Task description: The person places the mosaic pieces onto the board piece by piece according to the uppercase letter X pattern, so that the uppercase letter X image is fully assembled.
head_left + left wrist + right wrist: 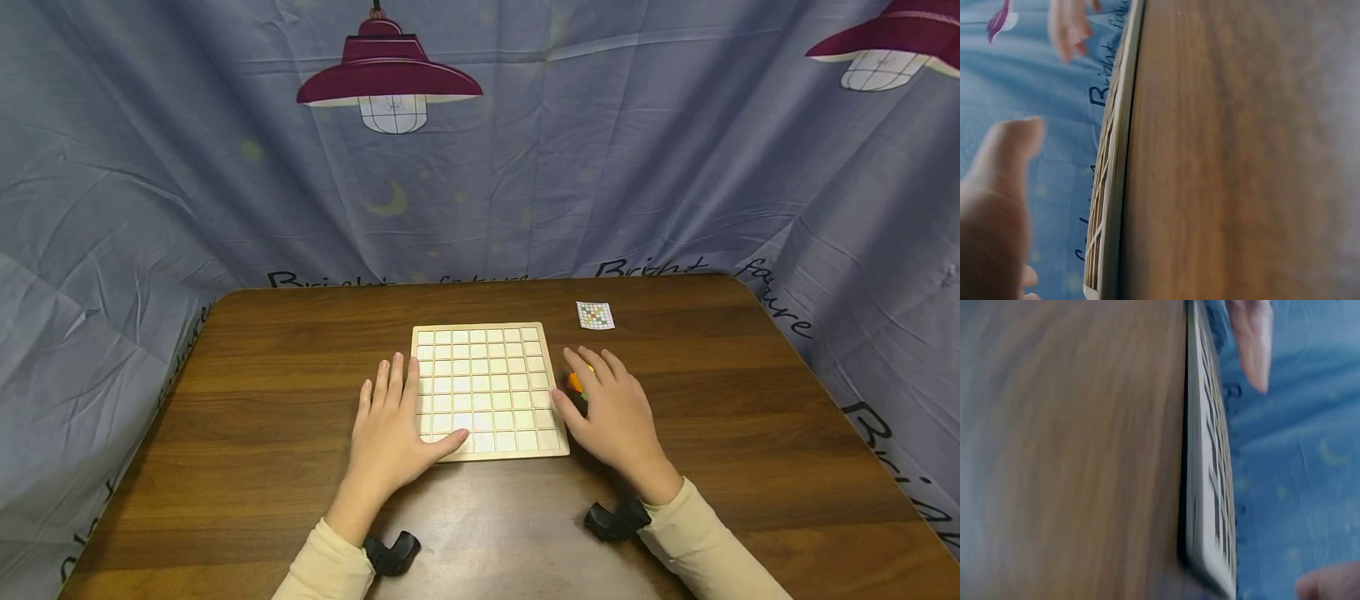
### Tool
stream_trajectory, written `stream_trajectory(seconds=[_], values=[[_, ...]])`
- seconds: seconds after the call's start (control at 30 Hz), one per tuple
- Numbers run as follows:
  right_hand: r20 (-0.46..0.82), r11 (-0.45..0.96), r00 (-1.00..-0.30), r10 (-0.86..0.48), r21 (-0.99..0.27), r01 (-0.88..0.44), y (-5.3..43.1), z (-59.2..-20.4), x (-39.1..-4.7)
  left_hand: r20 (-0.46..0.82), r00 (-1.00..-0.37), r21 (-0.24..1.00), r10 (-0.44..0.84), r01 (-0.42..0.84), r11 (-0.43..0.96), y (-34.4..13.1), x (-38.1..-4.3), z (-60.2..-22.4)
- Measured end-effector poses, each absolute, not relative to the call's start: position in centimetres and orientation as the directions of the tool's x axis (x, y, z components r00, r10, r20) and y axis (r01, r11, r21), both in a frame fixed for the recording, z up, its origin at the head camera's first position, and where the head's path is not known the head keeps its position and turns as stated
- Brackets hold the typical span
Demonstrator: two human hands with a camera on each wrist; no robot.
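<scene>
- At the middle of the brown wooden table (270,400), a pale square board (487,390) lies flat, its face split by raised lines into a grid of square cells
- At the board's left edge, the left hand (390,437) is spread, fingers straight and pointing to the far side, thumb reaching out over the near left corner; it grips nothing, and the left wrist view shows a gap between thumb and board
- Just right of the board, the right hand (613,410) hovers with fingers loosely extended and apart, not curled round anything
- Under the right hand, small coloured pieces (576,382), orange, yellow and green, lie partly hidden, so their number cannot be told
- Far right of the board, well apart from it, lies a small white card (596,316) with a coloured grid pattern
- Beyond the table's far edge hangs a blue-grey curtain (525,167) printed with red lamps and lettering
</scene>
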State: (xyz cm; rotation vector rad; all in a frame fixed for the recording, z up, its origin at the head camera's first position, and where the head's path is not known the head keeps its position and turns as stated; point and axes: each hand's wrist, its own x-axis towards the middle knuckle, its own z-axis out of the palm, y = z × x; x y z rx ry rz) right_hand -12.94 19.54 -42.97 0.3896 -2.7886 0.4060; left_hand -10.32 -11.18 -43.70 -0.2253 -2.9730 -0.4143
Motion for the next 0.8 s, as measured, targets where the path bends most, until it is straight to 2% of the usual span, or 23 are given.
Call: stream_trajectory(seconds=[0.4, 0.8], values=[[0.1, 0.95, -0.989, -0.11, -0.283, -0.134, 25.4, -43.2, -14.0, 0.122, -0.975, 0.342, 0.188, 0.219, 0.914, -12.6, -9.2, -46.2], [0.116, 0.913, -0.986, -0.118, -0.377, -0.154, 26.5, -43.8, -14.8, 0.119, -0.977, 0.371, 0.176, 0.208, 0.905, -11.8, -8.9, -47.0]])
